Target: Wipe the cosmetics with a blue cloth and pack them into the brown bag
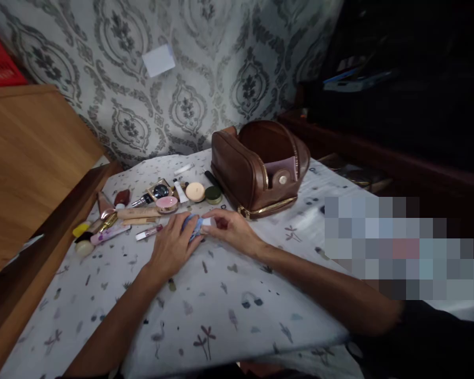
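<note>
A small blue item with a white end (197, 225) lies between my hands, just above or on the patterned cloth; its kind is hard to make out. My left hand (174, 242) is curled over the blue part. At the white end, the thumb and fingers of my right hand (233, 231) close in a pinch. Just left of my left hand lies a lip gloss tube (148, 233). A pink compact (167, 204) sits beyond my knuckles. Behind my right hand stands a brown cosmetic bag (237, 179), its top unzipped and gaping.
Makeup brushes (138, 213), a beige round compact (195, 191), a dark green jar (213, 195), a white tube (180, 190) and other cosmetics spread across the left side of the cloth (221, 316). A wooden panel (35, 158) borders the left. Patterned wallpaper (189, 105) rises behind.
</note>
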A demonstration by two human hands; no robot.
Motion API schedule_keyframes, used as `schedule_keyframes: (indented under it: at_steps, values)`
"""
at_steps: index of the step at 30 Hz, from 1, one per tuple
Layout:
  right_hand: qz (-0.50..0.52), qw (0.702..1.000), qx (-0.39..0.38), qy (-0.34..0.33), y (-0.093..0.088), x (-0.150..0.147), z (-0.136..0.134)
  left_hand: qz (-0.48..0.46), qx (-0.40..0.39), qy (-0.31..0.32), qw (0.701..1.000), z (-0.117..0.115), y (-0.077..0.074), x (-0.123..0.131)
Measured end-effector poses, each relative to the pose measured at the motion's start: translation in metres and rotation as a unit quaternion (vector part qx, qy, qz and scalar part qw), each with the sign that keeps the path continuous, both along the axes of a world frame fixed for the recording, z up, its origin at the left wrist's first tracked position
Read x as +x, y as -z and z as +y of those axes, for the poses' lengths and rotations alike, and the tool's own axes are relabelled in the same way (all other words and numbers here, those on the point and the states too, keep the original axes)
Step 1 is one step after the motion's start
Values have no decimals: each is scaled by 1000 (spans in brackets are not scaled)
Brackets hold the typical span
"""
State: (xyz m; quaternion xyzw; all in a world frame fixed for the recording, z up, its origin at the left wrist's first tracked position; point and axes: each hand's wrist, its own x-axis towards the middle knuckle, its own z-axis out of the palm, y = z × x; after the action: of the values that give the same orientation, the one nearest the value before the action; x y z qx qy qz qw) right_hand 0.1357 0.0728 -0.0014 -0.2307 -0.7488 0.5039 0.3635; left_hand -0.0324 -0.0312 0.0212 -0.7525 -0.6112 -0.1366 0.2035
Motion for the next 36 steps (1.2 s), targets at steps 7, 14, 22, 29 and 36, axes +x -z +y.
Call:
schedule_keyframes:
  at_steps: [7,14,22,29,36]
  values:
    - [26,989,-144,-14,7,-6,5,-2,-72,-26,997,3,-9,-28]
    - [25,981,-185,-45,1,-2,6,-95,-121,-43,987,6,-7,-46]
    - [44,982,-184,-19,-5,-1,4,-126,44,-86,987,2,-9,-37]
    - [-6,982,-183,-42,-4,-1,2,29,28,22,999,1,7,2]
    - [0,970,-241,13,-10,1,6,23,-51,-52,997,4,1,-18]
